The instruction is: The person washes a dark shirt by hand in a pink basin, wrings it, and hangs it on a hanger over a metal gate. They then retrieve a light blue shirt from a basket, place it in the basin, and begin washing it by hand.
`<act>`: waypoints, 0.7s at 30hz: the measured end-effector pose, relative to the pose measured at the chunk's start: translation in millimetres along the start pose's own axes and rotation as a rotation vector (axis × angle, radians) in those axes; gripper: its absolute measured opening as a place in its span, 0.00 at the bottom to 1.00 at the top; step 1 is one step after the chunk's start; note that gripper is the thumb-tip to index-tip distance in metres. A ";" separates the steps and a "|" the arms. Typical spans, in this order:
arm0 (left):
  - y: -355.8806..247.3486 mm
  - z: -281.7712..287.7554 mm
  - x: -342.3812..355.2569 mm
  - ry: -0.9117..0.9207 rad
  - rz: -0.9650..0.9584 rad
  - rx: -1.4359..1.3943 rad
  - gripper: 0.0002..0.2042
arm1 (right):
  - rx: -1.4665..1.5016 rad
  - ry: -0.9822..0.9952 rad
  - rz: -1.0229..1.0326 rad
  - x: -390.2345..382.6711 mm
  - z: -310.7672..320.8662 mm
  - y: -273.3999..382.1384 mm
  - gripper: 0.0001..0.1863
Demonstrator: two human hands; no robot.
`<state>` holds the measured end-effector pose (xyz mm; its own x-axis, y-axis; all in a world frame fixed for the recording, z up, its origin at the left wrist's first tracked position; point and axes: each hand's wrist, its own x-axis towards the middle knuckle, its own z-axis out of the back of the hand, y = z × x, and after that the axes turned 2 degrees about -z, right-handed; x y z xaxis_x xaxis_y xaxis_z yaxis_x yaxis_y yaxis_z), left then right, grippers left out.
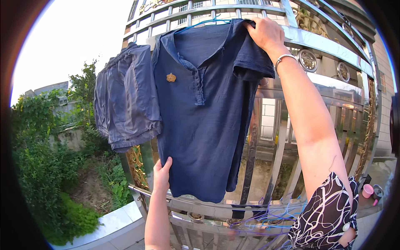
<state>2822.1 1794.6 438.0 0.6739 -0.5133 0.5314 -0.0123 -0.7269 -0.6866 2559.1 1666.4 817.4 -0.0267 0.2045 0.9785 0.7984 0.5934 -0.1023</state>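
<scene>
A navy short-sleeved shirt [200, 133] with a buttoned neck placket and a small tan crown badge [171, 77] hangs in front of me on a blue hanger [204, 24]. My right hand [266, 35], a silver bangle at its wrist, is raised and grips the shirt's right shoulder. Lower down, my left hand [161, 175] pinches the left side edge near the hem, thumb on the front. To the left of the shirt hang grey-blue shorts [127, 96] with a gathered waist, touching its edge.
Behind the clothes stands a shiny metal gate [325, 48] with bars and round ornaments. Several purple and blue hangers [271, 218] hang on its lower rail. Green shrubs [50, 166] and a white ledge [112, 223] lie left. A pink bucket [367, 191] sits at the far right.
</scene>
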 end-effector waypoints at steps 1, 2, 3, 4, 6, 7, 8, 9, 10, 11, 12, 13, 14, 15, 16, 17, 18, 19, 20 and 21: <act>1.2 -0.3 0.1 0.006 0.007 0.000 0.09 | -0.031 0.017 -0.020 2.3 -0.7 1.0 0.19; 0.2 -2.5 0.8 0.014 0.027 0.013 0.10 | -0.063 0.035 -0.040 3.9 -1.1 1.7 0.19; -3.9 -3.4 1.0 0.011 0.030 0.023 0.10 | -0.059 0.032 -0.056 4.7 3.3 7.1 0.18; -8.1 -5.1 1.2 0.010 0.033 0.033 0.10 | -0.057 0.030 -0.071 5.7 9.5 12.2 0.17; -15.4 -8.5 2.0 0.007 0.028 0.082 0.10 | -0.074 -0.002 -0.104 6.8 17.8 16.4 0.16; -22.1 -13.1 0.7 0.016 0.028 0.071 0.10 | -0.075 -0.007 -0.117 8.2 24.2 13.9 0.16; -27.1 -18.6 -1.0 0.024 0.032 0.055 0.10 | -0.107 0.004 -0.108 7.5 30.5 12.8 0.16; -28.6 -21.1 -0.9 0.032 0.036 0.039 0.10 | -0.140 0.014 -0.098 5.7 37.9 10.9 0.17; -25.9 -20.5 1.3 0.042 0.050 0.047 0.10 | -0.147 -0.014 -0.055 2.8 44.4 6.1 0.17; -30.0 -15.4 0.3 0.040 0.057 0.074 0.10 | -0.134 -0.040 -0.024 -2.9 50.0 2.8 0.17; -32.7 -13.2 -0.8 0.046 0.065 0.086 0.10 | -0.121 -0.084 0.008 -8.3 59.6 2.4 0.16; -29.6 -11.0 -0.8 0.047 0.079 0.092 0.10 | -0.121 -0.140 0.056 -16.0 66.2 3.4 0.15; -24.9 -7.2 -0.9 0.048 0.093 0.099 0.10 | -0.111 -0.171 0.081 -21.2 68.2 6.3 0.15; -21.1 -5.6 -0.5 0.054 0.106 0.109 0.10 | -0.104 -0.204 0.101 -23.7 69.7 5.8 0.15; -18.0 -3.9 -0.4 0.048 0.117 0.116 0.10 | -0.094 -0.180 0.121 -24.0 67.5 8.6 0.15; -15.4 -1.7 -0.7 0.041 0.128 0.126 0.10 | -0.083 -0.156 0.140 -24.1 62.4 14.5 0.15; -14.2 0.4 -1.8 0.033 0.139 0.136 0.10 | -0.082 -0.127 0.142 -23.1 54.3 22.3 0.15; -14.7 -3.8 -1.8 0.041 0.128 0.116 0.10 | -0.083 -0.099 0.147 -19.4 48.9 27.7 0.15; -16.6 -8.2 -2.9 0.047 0.118 0.097 0.09 | -0.084 -0.079 0.144 -16.6 44.7 32.5 0.15; -18.4 -8.0 -3.5 0.042 0.107 0.086 0.09 | -0.071 -0.055 0.138 -15.5 37.2 38.5 0.16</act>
<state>2814.1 1806.1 452.8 0.6404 -0.6058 0.4721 -0.0180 -0.6264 -0.7793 2567.8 1715.0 791.7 0.0554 0.3238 0.9445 0.8374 0.5002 -0.2206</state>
